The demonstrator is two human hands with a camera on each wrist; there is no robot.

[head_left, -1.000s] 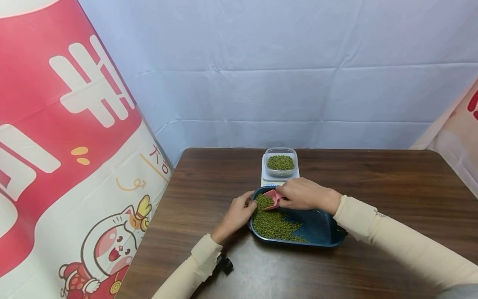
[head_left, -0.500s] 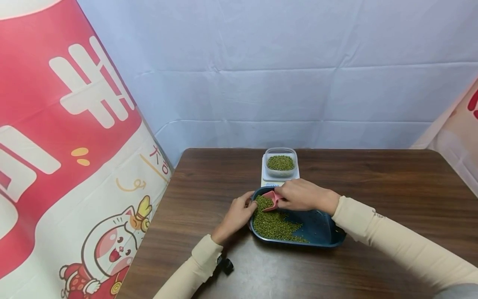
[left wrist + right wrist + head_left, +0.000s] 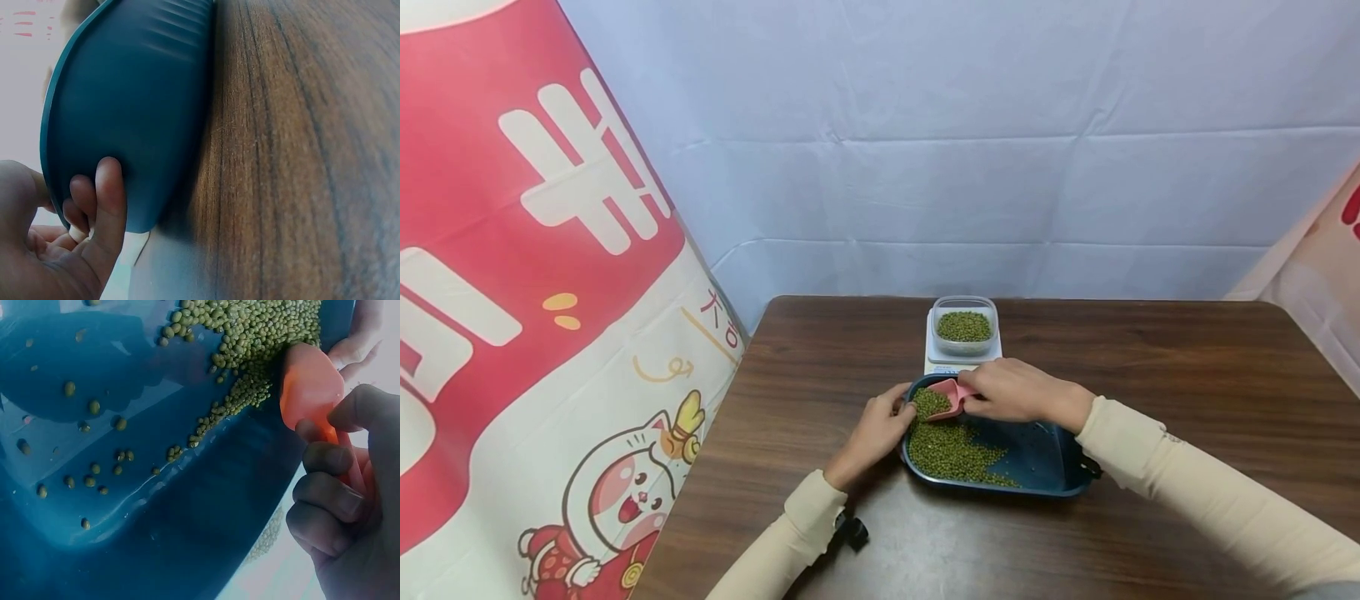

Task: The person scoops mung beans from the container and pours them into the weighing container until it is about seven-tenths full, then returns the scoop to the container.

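A dark blue tray (image 3: 1037, 462) holds green mung beans (image 3: 951, 454), heaped towards its left end. My left hand (image 3: 872, 429) grips the tray's left rim. In the left wrist view its fingers (image 3: 110, 194) lie against the outer wall of the tray. The right hand (image 3: 1018, 392) holds a pink scoop (image 3: 953, 392) by its handle, thumb on top and fingers curled beneath. Mung beans fill the mouth of the scoop, which sits in the far left corner of the tray close to the left thumb. Several loose beans (image 3: 94, 406) dot the tray floor.
Behind the tray, a white kitchen scale (image 3: 932, 357) carries a clear plastic container (image 3: 966, 347) with mung beans inside. Brown wood table (image 3: 1150, 358) surrounds them. A pale cloth backdrop (image 3: 962, 167) hangs behind, a red and white printed one (image 3: 482, 167) on the left.
The right hand has moved slightly to the right, and more of the scoop's handle shows. The scoop has levelled a little with beans in it. My left hand stays on the rim.
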